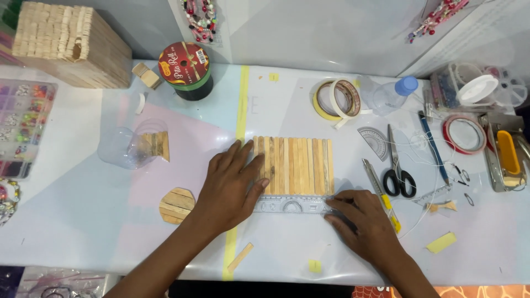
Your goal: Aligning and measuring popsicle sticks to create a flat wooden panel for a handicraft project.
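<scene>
Sticks of pale wood, laid side by side into a flat panel (293,165), lie on the white surface (83,221) between and just above the two hands. A clear ruler (292,206) runs across the panel's lower edge. The left hand (232,185) lies flat and spread, palm down, fingers (251,160) pressing on the panel's left sticks and the thumb touching the ruler's left end; it grasps nothing. The right hand (361,221) rests palm down with loosely bent fingers on the ruler's right end, pinning it, closed around nothing. The panel is roughly square, its sticks upright in the view, tan to honey coloured, some darker streaked. Scissors (397,171) and a craft knife (378,185) lie just right of it, and an octagonal stick piece (176,205) sits left of the left wrist.
</scene>
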